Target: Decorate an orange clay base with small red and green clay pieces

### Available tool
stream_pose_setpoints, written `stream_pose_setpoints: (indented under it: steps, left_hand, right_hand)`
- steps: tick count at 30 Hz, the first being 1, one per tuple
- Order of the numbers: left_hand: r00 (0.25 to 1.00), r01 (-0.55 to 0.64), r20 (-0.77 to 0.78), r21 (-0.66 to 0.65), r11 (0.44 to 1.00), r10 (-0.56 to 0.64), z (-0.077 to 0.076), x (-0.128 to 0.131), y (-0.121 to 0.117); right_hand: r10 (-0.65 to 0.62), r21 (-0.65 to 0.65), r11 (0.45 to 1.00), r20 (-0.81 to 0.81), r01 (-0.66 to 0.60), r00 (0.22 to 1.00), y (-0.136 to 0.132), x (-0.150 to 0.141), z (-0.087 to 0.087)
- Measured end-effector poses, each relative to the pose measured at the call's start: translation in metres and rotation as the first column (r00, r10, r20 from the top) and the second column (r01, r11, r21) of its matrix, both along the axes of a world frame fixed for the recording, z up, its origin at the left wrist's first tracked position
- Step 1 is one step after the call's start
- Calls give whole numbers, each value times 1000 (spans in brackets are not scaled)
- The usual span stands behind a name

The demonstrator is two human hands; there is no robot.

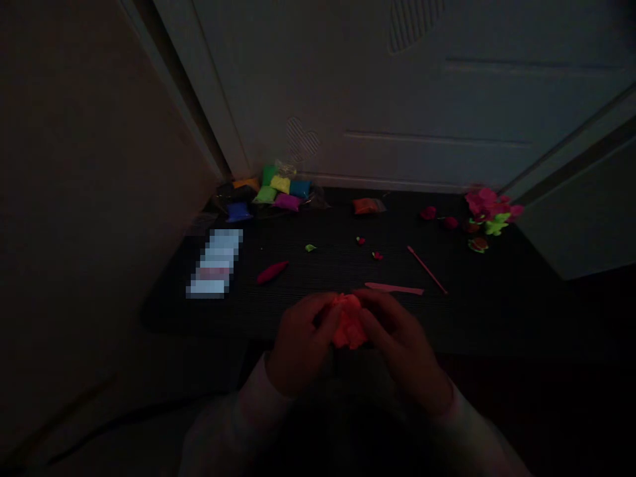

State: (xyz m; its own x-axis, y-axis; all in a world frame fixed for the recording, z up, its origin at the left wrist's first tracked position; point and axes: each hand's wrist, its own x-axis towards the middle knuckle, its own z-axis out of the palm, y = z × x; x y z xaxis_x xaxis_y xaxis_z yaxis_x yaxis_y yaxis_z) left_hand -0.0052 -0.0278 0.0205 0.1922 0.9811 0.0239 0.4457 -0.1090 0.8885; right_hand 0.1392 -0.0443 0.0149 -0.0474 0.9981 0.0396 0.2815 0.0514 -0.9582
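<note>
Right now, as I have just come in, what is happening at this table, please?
A person's left hand and right hand hold a soft-looking red lump between their fingers, at the near edge of the dark table. Beyond it lie a flat pink tool and a thin pink stick. Colourful packets sit towards the back.

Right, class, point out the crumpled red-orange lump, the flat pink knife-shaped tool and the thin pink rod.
Crumpled red-orange lump (350,326): head view, its middle.
Flat pink knife-shaped tool (395,288): head view, halfway along.
Thin pink rod (428,270): head view, halfway along.
</note>
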Motion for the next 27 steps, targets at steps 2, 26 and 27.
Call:
stream_pose_setpoints:
  steps: [2, 26, 27]
  left_hand:
    - [999, -42, 14, 24, 999, 42, -2, 1, 0]
    - [1000, 12, 21, 292, 956, -19, 9, -5, -1]
    - [1000, 29, -2, 346, 938, -30, 8, -4, -2]
  right_hand:
    - [22, -16, 1000, 23, -21, 999, -1, -1, 3]
    - [-66, 15, 998, 135, 65, 989, -4, 1, 14]
    - [-66, 16, 998, 145, 64, 987, -4, 1, 14]
